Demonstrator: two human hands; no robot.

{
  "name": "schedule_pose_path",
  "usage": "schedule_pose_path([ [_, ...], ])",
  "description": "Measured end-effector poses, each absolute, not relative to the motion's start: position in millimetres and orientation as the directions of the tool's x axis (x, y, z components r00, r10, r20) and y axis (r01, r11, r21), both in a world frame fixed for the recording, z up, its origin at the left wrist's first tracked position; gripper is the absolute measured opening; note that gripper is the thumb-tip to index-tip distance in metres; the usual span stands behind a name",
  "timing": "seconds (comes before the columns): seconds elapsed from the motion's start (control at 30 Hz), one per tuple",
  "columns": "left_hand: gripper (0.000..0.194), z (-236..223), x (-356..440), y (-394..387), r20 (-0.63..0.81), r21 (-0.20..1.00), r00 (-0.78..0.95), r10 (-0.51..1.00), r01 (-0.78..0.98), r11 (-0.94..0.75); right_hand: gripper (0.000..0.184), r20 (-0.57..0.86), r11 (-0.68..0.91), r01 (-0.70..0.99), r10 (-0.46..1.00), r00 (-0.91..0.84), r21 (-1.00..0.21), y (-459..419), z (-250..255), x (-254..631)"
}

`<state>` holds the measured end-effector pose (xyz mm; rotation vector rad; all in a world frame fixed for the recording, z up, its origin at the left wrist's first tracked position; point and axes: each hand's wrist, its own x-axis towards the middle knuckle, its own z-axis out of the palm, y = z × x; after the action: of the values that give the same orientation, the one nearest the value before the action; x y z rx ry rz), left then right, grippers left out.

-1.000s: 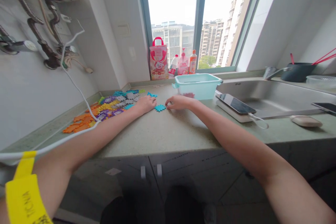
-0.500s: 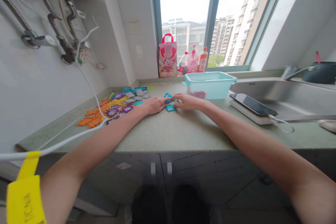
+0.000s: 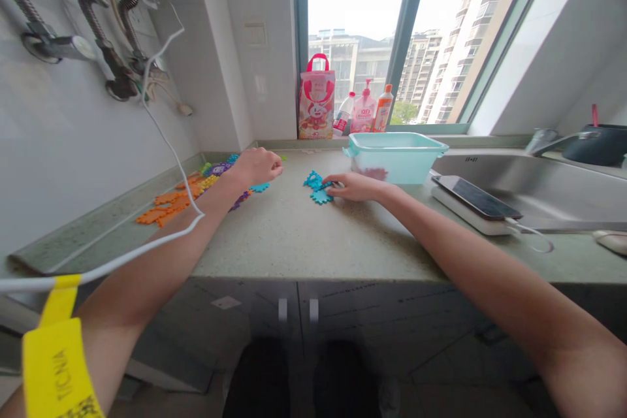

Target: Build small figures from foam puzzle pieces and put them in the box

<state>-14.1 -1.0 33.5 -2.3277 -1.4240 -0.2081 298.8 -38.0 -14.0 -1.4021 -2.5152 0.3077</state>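
My right hand [image 3: 355,187] rests on the counter with its fingertips pinched at the edge of several blue gear-edged flat pieces [image 3: 318,188], which lie together. My left hand [image 3: 259,166] hovers at the near-right part of a pile of colourful gear-edged pieces. Its fingers are curled in, and whatever lies in them is hidden. In that pile, orange pieces [image 3: 161,209] are at the left and a purple one [image 3: 221,168] is behind my left forearm. A blue round piece [image 3: 260,187] lies just below the left hand.
A light teal basin [image 3: 392,160] with reddish pieces inside stands right of centre. A phone [image 3: 477,196] lies on a white box beside the steel sink [image 3: 553,189]. A white cable [image 3: 161,241] crosses on the left. Bottles [image 3: 363,110] and a pink bag [image 3: 317,104] line the windowsill.
My left hand has left the blue pieces and moved left over the pile. My right hand has stayed at the blue pieces. The view has shifted slightly.
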Motion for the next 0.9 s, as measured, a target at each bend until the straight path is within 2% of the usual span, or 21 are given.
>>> schedule_pose_path([
  [0.1,0.029,38.1,-28.3,4.9,0.240,-0.316,0.376,0.895,0.902,-0.294,0.041,0.100,0.517,0.796,0.852,-0.514,-0.314,-38.1,-13.4,298.6],
  [0.27,0.026,26.9,-25.7,9.0,0.144,-0.327,0.356,0.923,0.898,-0.295,0.045,0.077,0.509,0.816,0.857,-0.509,-0.275,-40.8,-11.8,296.6],
  [0.4,0.032,15.1,-10.0,4.0,0.129,-0.288,0.499,0.857,0.846,-0.449,0.045,0.073,0.506,0.812,0.858,-0.508,-0.292,-41.4,-12.0,296.3],
  [0.63,0.037,-11.9,17.9,-4.6,0.239,-0.063,0.778,0.581,0.610,-0.790,0.044,0.099,0.515,0.810,0.855,-0.509,-0.279,-39.1,-14.2,298.6],
  [0.8,0.042,-20.7,23.3,-3.5,0.238,-0.029,0.795,0.557,0.580,-0.814,0.048,0.086,0.499,0.830,0.865,-0.494,-0.250,-38.9,-13.8,298.8],
  [0.9,0.049,-20.7,18.7,3.0,0.266,-0.076,0.762,0.591,0.627,-0.775,0.047,0.079,0.509,0.825,0.858,-0.507,-0.244,-39.3,-13.6,298.9],
])
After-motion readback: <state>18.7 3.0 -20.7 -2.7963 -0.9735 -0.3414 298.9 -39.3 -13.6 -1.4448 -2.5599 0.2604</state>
